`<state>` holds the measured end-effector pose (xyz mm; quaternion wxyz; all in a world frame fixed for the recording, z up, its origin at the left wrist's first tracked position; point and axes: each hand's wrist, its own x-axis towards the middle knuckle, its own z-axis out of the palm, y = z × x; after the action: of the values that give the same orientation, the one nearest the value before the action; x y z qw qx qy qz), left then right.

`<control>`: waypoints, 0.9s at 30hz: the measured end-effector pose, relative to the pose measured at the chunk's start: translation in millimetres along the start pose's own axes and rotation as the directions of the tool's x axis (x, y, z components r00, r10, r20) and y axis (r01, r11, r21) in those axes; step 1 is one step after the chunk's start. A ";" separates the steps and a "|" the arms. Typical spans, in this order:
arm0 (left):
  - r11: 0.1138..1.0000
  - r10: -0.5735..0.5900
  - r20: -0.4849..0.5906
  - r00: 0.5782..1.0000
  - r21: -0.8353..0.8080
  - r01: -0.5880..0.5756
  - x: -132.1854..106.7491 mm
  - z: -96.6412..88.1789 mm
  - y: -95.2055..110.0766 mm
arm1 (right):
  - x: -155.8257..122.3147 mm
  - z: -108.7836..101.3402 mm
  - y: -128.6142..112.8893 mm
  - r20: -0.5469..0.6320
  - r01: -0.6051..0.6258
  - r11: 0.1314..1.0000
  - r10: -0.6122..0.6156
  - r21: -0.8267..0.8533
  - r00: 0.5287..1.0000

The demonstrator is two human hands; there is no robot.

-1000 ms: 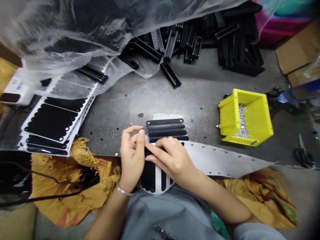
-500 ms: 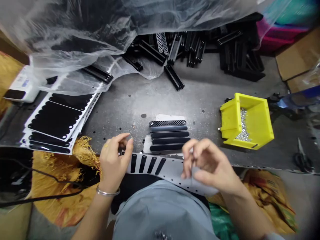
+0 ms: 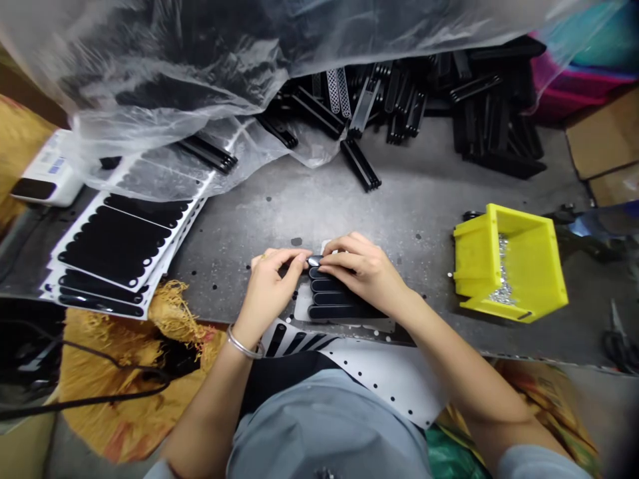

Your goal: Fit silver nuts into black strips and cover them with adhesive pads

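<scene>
Both hands meet at the far end of a row of black round-ended bars (image 3: 327, 298), which lie side by side on a pale plate (image 3: 302, 309). Between them shows the glossy end of a black adhesive strip (image 3: 315, 261), over the farthest bar. My left hand (image 3: 276, 276) pinches at the strip's left end, thumb and forefinger together. My right hand (image 3: 360, 267) has closed fingers on the strip just to the right, hiding most of its length. Nearer my body, a white backing sheet (image 3: 384, 372) carries several black strips (image 3: 294, 341).
On the left lie stacked sheets of black strips (image 3: 117, 239). A yellow bin (image 3: 529, 266) with small metal parts stands right, near scissors (image 3: 618, 336). Black bars (image 3: 360, 165) are piled at the back under plastic film (image 3: 200, 66).
My hands have come together over the farthest bar, the left moving right and the right moving left and away from me. A glossy strip now shows where the bar's lattice face was visible.
</scene>
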<state>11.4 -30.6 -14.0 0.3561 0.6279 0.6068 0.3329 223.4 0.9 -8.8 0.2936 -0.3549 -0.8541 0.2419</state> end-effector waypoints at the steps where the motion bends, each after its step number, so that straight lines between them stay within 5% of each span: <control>1: 1.000 -0.004 0.001 1.000 -0.006 0.004 0.4 0.2 -0.1 | 0.1 -0.2 -0.6 0.002 -0.010 1.000 0.010 0.000 1.000; 9: 0.999 -0.033 0.008 0.999 0.020 0.033 6.0 1.5 1.9 | 0.0 -8.2 -4.9 0.026 -0.039 0.999 0.040 -0.038 0.999; 16: 0.999 -0.020 0.011 1.000 0.029 0.020 7.8 1.4 -0.3 | -38.7 -55.2 9.8 -0.067 -0.348 0.934 0.353 0.085 0.933; 27: 0.996 -0.002 0.013 1.000 0.084 0.001 8.6 -1.9 1.5 | -51.8 -52.5 17.1 -0.107 -0.282 0.942 0.305 0.182 0.946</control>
<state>11.0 -22.0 -11.9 0.3336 0.6442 0.6183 0.3025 296.5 -16.3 0.8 0.3390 -0.4684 -0.7470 0.3280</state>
